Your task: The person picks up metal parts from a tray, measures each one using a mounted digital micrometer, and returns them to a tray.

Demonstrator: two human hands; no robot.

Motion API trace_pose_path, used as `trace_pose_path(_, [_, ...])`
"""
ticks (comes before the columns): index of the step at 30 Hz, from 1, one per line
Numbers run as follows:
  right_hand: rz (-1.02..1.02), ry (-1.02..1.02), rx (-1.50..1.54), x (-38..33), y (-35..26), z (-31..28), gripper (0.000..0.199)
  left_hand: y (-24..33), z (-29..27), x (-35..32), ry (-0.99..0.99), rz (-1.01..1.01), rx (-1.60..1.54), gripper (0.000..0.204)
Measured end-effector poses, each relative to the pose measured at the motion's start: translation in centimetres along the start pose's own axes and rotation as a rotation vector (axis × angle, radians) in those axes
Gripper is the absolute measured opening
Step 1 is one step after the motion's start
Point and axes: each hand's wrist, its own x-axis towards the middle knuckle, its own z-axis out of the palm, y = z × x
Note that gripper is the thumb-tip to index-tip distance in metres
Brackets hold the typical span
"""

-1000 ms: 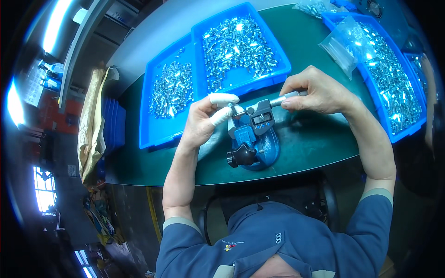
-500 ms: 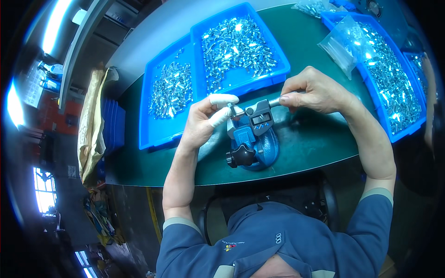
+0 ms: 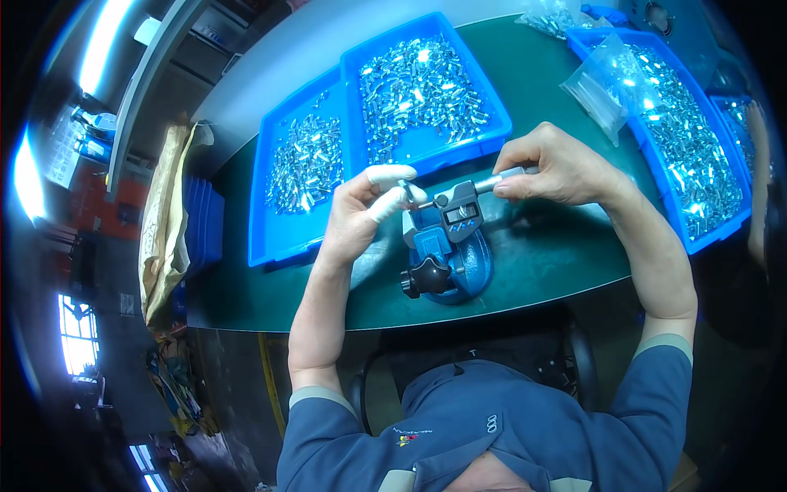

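Fingers [image 3: 392, 182] of my left hand [image 3: 361, 215] are pinching a small metal pin [image 3: 407, 192], closed tight around it, two of the fingertips wrapped in white covers. I am holding that pin at the left end of the digital gauge [image 3: 461, 211], right against its measuring gap. My right hand [image 3: 557, 168] is sitting on the right side of the gauge, its fingers closed around the silvery knob [image 3: 502, 179] that is sticking out there. The gauge itself is being gripped in a blue stand [image 3: 451, 262] with a black knob on its left, and the stand is resting on the dark green desk [image 3: 541, 262].

Beyond the gauge, just past my left hand, two blue trays [image 3: 418, 143] are lying side by side, both carrying heaps of small shiny metal parts [image 3: 414, 86]. To the right of the gauge, past my right wrist, another long blue tray [image 3: 697, 234] is holding more of the same parts, with a clear plastic bag [image 3: 602, 82] lying over its near corner. Far left of the gauge, at the desk's edge, a tan crumpled bag [image 3: 164, 230] is hanging.
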Motion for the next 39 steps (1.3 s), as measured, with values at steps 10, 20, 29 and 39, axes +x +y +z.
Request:
trace_pose_path(10, [0.044,-0.007,0.051,-0.2,-0.4,-0.2,0.036,1.5,-7.9,1.8,0.556,0.21,0.948,0.028])
trace_pose_path(20, [0.047,-0.029,0.092,-0.2,-0.2,0.0,0.038,0.4,-4.0,9.5,-0.145,0.031,1.408,0.02])
trace_pose_path(29, [0.028,-0.025,0.071,-0.3,-0.4,-0.3,0.038,-0.7,-5.4,10.9,-0.279,-0.04,1.278,0.022])
trace_pose_path(39, [0.025,-0.034,0.085,-0.2,-0.4,-0.2,0.039,0.0,-4.4,8.1,-0.044,0.137,1.063,0.017])
